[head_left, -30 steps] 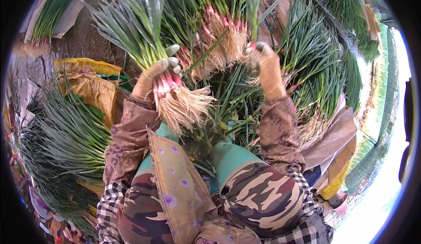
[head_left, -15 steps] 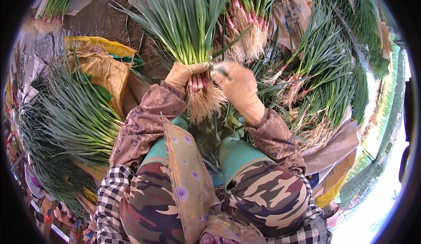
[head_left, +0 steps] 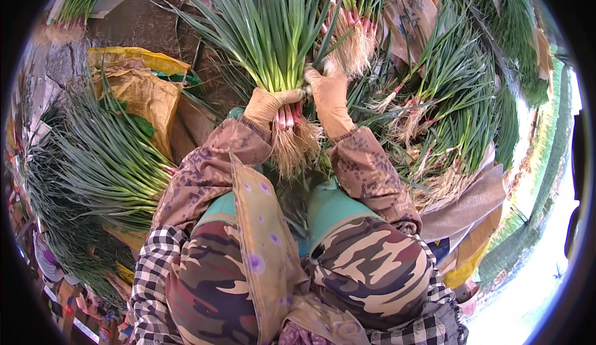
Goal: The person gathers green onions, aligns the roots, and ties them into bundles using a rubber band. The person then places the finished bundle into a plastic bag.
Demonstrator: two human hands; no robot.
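While my tan-gloved left hand (head_left: 270, 104) is curled firmly around the lower stems of a thick bundle of long green leafy plants with pinkish-white bases (head_left: 273, 47), my tan-gloved right hand (head_left: 328, 84) sits at the bundle's right edge with fingers bent. In the head view the bundle is at twelve o'clock, roughly upright, its leaves fanning toward the top and its pale, stringy roots (head_left: 292, 149) hanging just below my left grip. The thumb sides of my hands meet or nearly meet at the stems; I cannot tell whether the bent fingers of my right one pinch anything.

At one o'clock, just beyond my right hand, lies another rooted bunch with reddish stem bases (head_left: 352, 38), near a crumpled brown paper sheet with dark markings (head_left: 410, 19). Toward two and three o'clock spreads a loose heap of green leafy plants with tangled roots (head_left: 456, 109). At nine o'clock rests a broad sheaf of slender green leaves (head_left: 108, 165), with a creased orange-yellow sack (head_left: 152, 109) at ten. My knees, in brown and cream camouflage cloth (head_left: 372, 270), sit at five and seven o'clock, a beige purple-spotted apron (head_left: 264, 239) hanging between them.
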